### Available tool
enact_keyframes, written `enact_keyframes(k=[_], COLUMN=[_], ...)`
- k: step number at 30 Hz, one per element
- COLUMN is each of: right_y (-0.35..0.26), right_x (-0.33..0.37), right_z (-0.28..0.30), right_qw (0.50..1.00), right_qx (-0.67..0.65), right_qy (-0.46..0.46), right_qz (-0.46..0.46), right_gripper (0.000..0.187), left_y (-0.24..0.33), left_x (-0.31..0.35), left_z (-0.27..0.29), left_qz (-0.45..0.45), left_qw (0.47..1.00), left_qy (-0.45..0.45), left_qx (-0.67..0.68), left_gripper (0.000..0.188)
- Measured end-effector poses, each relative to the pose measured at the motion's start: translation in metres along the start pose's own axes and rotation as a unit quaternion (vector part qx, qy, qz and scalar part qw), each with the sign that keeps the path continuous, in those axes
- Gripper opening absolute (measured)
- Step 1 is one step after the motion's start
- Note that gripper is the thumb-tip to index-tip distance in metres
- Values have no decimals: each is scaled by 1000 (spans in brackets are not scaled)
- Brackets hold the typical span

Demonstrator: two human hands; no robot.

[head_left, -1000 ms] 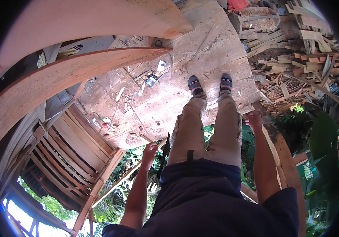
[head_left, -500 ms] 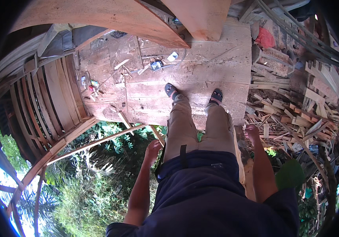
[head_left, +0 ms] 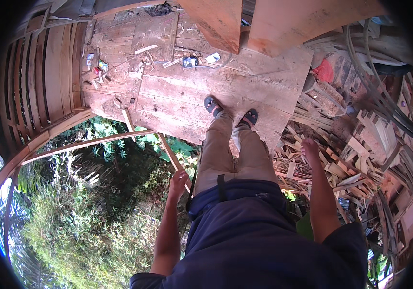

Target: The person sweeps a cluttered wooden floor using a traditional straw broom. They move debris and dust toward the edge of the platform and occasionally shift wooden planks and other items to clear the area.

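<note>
My left hand (head_left: 179,180) hangs beside my left hip with its fingers curled in, and I see nothing in it. In the picture it overlaps the end of a wooden strip (head_left: 170,153), but it does not appear to grip it. On the other side my right hand (head_left: 309,148) hangs out from my thigh, fingers curled loosely inward, with nothing visible in it. Behind that hand lies a heap of wood offcuts (head_left: 334,166). My sandalled feet stand on a plank floor (head_left: 177,103).
Large upright boards (head_left: 307,24) rise ahead. A small dark box-like object (head_left: 190,61) and wood scraps (head_left: 146,49) lie on the planks. A slatted wall (head_left: 54,72) stands left, above greenery (head_left: 86,216). A red bag (head_left: 324,71) and curved cables or strips (head_left: 384,91) are at right.
The view has turned and shifted, so the floor and wall sit further left. My feet have come closer together in the picture. Both hands still hang at my sides.
</note>
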State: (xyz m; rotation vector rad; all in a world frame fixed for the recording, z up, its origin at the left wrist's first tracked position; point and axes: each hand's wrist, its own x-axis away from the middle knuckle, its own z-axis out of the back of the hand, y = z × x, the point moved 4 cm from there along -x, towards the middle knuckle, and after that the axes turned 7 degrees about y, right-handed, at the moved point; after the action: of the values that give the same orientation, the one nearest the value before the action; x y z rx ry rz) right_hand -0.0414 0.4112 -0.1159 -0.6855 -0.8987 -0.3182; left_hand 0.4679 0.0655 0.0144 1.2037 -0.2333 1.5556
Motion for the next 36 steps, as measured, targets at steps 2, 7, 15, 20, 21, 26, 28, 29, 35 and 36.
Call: enact_keyframes(k=[2, 7, 15, 20, 21, 26, 28, 29, 35, 36], right_y=[-27, -58, -65, -102, -101, -200, -204, -205, -203, -214], right_x=[2, 37, 48, 25, 13, 67, 61, 59, 26, 28], right_z=[-10, -23, -31, -73, -77, -132, -128, -124, -108, -116], right_qw=[999, 980, 975, 937, 955, 951, 949, 943, 887, 882], right_qx=[26, 160, 204, 282, 221, 242, 221, 237, 381, 393], right_qy=[-29, -26, -55, -97, -115, -123, -125, -126, -142, -157], right_qz=[30, 119, 66, 184, 161, 148, 186, 195, 219, 208], right_gripper=[9, 16, 12, 11, 11, 13, 16, 16, 12, 11], left_y=[-10, -4, 21, -19, -30, -92, -77, -71, 1, 4], left_x=[-7, -40, -66, -30, -24, 2, -8, -15, -22, -18], left_z=[-5, -15, 35, 29, 21, -5, -7, -6, 8, 6], left_qz=[13, 29, 9, 113, 129, 168, 109, 95, 42, 36], left_qw=[1000, 998, 980, 954, 954, 960, 960, 967, 915, 914], left_qy=[-3, -12, 39, 28, 23, 29, 60, 54, 131, 136], left_qx=[17, 58, 193, 275, 269, 221, 251, 231, 380, 380], left_gripper=[40, 46, 46, 45, 45, 48, 44, 43, 44, 45])
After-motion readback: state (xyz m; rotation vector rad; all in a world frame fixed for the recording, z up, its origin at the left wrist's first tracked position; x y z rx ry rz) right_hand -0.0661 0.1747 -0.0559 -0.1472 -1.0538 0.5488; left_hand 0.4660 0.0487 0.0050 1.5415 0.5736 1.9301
